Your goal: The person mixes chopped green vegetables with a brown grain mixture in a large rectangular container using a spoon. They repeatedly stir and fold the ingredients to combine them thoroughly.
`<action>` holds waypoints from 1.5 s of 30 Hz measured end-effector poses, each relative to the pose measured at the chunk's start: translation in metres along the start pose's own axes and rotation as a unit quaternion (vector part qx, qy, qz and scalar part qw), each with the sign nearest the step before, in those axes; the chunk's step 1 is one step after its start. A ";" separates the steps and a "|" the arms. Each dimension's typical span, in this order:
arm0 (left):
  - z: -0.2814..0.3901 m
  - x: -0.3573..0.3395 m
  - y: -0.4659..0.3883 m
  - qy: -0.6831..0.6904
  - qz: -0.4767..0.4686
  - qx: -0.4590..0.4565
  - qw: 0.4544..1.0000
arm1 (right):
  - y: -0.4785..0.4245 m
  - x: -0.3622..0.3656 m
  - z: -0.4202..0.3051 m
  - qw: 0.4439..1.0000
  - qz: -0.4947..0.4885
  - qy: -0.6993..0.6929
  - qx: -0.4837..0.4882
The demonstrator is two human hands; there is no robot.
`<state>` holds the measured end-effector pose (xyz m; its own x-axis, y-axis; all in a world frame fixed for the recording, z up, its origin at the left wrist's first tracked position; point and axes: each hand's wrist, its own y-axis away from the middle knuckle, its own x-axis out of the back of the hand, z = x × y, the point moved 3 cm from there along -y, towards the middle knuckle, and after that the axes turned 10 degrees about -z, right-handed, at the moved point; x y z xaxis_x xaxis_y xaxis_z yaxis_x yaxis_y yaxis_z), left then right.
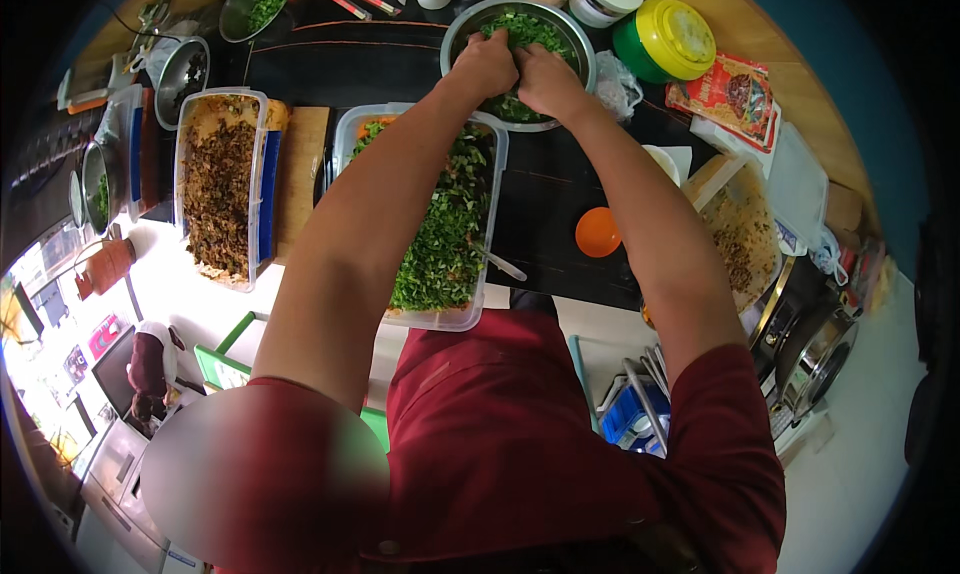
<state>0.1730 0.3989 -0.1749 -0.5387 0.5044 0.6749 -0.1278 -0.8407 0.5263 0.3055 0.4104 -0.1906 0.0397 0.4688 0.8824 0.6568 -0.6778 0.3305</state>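
Observation:
Both my hands reach into a steel bowl (585,94) of chopped green leaves (536,30) at the far side of the black counter. My left hand (486,65) has its fingers down in the greens, and my right hand (546,83) is close beside it, knuckles bent. Their fingertips are hidden, so whether they grip any greens does not show. Nearer to me, under my left forearm, a clear plastic tub (496,199) holds a layer of chopped greens (439,274) over a darker mix. A metal spoon handle (506,266) sticks out over that tub's right side.
On the left, a plastic tub (259,124) of brown minced filling stands beside a wooden board (304,176). An orange cup (598,232) sits near my right forearm, with another food tub (761,236) beyond. A yellow-lidded green container (667,41) stands right of the bowl. Another person (150,364) is at lower left.

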 end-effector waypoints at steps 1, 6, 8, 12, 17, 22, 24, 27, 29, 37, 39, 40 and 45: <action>-0.009 -0.008 -0.016 -0.077 -0.023 -0.032 0.996 | -0.004 -0.006 0.001 1.000 0.020 -0.008 0.022; 0.036 0.029 0.003 -0.182 -0.134 -0.036 0.973 | 0.011 0.043 -0.008 0.991 -0.081 -0.031 -0.106; 0.038 0.036 0.004 -0.207 -0.129 -0.012 0.970 | 0.019 0.061 -0.024 0.983 -0.084 -0.036 -0.160; 0.002 -0.006 -0.032 -0.257 -0.077 -0.024 0.963 | 0.000 0.013 -0.012 0.975 -0.075 -0.056 -0.201; 0.008 0.000 -0.036 -0.202 -0.114 -0.122 0.965 | 0.006 0.003 -0.018 0.950 0.018 -0.205 -0.236; -0.013 -0.022 -0.031 0.418 0.031 0.090 0.903 | -0.007 -0.016 -0.019 0.776 0.165 -0.547 -0.268; 0.000 -0.026 -0.028 0.453 0.071 0.073 0.886 | -0.008 -0.021 -0.017 0.638 0.221 -0.695 -0.246; 0.017 -0.019 -0.013 0.470 0.162 0.104 0.861 | -0.009 -0.006 -0.030 0.490 0.286 -0.800 -0.193; 0.029 -0.016 -0.005 0.530 0.187 0.095 0.822 | -0.008 -0.001 -0.022 0.539 0.311 -0.760 -0.189; 0.044 -0.039 0.003 0.687 0.191 -0.035 0.700 | 0.021 0.019 -0.029 0.606 0.324 -0.714 -0.135; 0.048 -0.045 0.016 0.633 0.251 -0.120 0.723 | 0.047 0.041 -0.046 0.674 0.295 -0.666 -0.124; 0.049 -0.048 0.027 0.611 0.300 -0.115 0.723 | 0.059 0.048 -0.063 0.659 0.279 -0.689 -0.111; 0.044 -0.014 0.186 0.673 0.296 -0.054 0.676 | 0.118 0.063 -0.168 0.705 0.236 -0.657 -0.124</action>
<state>0.1929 0.2439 -0.0634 -0.7825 -0.5012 -0.3694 0.4203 -0.8629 0.2807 0.2591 0.2651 -0.0401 0.9804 0.1670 -0.1042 0.1908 -0.9360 0.2957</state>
